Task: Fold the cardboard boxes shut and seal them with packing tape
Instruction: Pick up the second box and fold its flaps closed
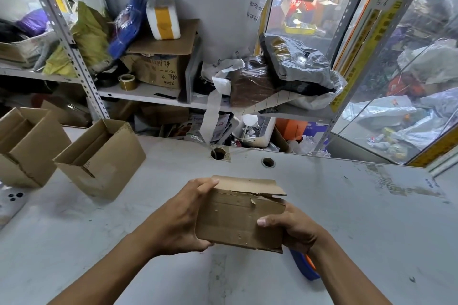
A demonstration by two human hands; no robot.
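Observation:
I hold a small worn cardboard box [238, 215] above the grey table [347, 218], tilted toward me. Its top flaps look torn and lie partly folded, one sticking out at the upper right. My left hand [181, 215] grips its left side, fingers curled over the top left corner. On the right side my right hand [290, 226] grips it, with the thumb pressed on the near face. A blue and orange tape dispenser [306, 267] lies on the table under my right wrist, mostly hidden.
Two open cardboard boxes stand at the left: one [99, 158] nearer the middle, one [24, 146] at the edge. Two round cable holes [268, 162] sit in the table's far part. Metal shelves [148, 91] crammed with bags, boxes and a tape roll [127, 81] stand behind.

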